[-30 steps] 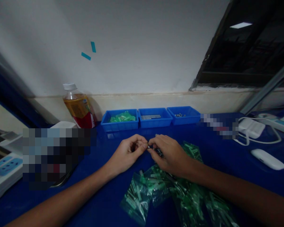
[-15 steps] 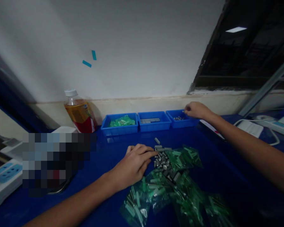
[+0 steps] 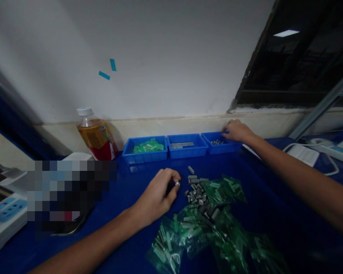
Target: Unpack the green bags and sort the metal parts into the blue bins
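Observation:
My left hand [image 3: 160, 194] is closed in a pinch on a small metal cylinder [image 3: 177, 183], just left of a pile of small grey metal pins [image 3: 198, 192] on the blue table. Green plastic bags [image 3: 214, 224] lie under and around that pile. My right hand [image 3: 236, 130] reaches far over the right blue tray [image 3: 220, 141], which holds a few small metal parts; its fingers are curled over the tray's back edge and what they hold is hidden.
A middle blue tray [image 3: 187, 145] holds grey rods; the left blue tray [image 3: 145, 147] holds green bags. A drink bottle [image 3: 95, 133] stands at the wall. White power strips [image 3: 5, 215] lie left, white adapters and cable [image 3: 304, 154] right.
My right hand left the left hand, reached out to the right blue tray and stays there. My left hand dropped to the pin pile and has picked up a small cylinder.

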Tool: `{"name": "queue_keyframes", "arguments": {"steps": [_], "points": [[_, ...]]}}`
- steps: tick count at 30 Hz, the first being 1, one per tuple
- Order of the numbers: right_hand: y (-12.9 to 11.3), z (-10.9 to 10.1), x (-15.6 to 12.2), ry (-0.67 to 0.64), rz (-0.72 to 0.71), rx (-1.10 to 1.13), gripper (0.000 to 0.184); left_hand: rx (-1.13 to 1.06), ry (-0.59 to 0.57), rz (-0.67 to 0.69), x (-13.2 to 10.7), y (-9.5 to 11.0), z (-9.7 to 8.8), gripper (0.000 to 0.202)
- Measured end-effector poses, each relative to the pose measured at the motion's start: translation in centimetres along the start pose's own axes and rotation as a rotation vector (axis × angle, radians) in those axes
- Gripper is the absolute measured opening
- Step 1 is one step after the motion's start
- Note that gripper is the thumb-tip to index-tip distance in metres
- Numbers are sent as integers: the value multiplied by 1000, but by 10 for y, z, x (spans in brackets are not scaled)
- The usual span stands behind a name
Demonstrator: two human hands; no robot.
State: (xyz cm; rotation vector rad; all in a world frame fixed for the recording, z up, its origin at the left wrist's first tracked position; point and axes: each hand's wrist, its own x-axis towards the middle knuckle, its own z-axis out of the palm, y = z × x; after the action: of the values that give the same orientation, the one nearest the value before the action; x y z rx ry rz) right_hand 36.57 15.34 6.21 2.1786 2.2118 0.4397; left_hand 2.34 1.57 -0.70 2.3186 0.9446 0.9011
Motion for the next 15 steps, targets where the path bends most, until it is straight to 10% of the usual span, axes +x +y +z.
{"name": "queue_keyframes", "arguments": {"steps": [3, 6, 10, 15], "points": [[-31, -14, -41, 168, -49, 86, 34, -134, 37, -43, 0, 1, 0, 6], [-84, -23, -106, 438, -393, 397, 24, -204, 17, -25, 2, 3, -2, 4], [-145, -20, -171, 472, -725, 445, 19, -308, -40, -19, 2, 3, -3, 9], [-161, -12, -179, 447, -691, 528, 16, -637, -55, -98, -1, 0, 0, 29]]}}
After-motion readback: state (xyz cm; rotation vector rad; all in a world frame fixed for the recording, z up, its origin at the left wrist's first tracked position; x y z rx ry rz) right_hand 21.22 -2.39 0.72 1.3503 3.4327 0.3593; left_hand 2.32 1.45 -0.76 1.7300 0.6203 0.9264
